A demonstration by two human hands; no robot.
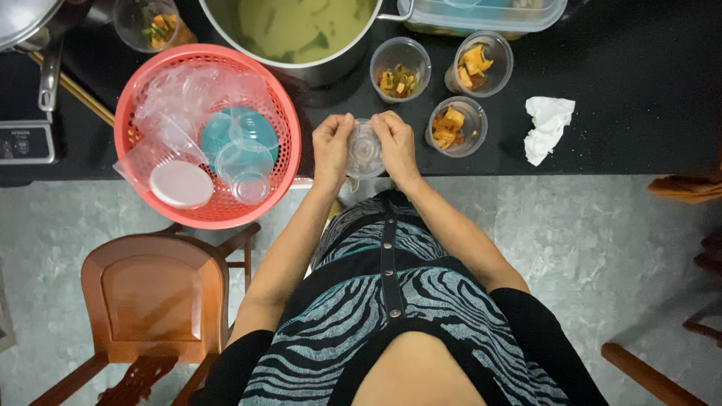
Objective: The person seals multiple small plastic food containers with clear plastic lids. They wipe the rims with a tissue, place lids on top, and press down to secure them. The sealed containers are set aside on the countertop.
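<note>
My left hand [332,146] and my right hand [395,143] both grip a small clear plastic cup with a lid [365,149] at the front edge of the black counter [639,90], fingers pressed on its rim from either side. Just beyond it stand three open clear cups holding orange and green food: one [399,69] straight ahead, one [481,64] at the back right, one [456,125] next to my right hand.
A red plastic basket [280,113] of clear lids, bags and cups sits at the left, over the counter edge. A large metal pot of greenish broth [297,30] stands behind. A crumpled white tissue [547,126] lies right. A wooden chair [154,297] is below left.
</note>
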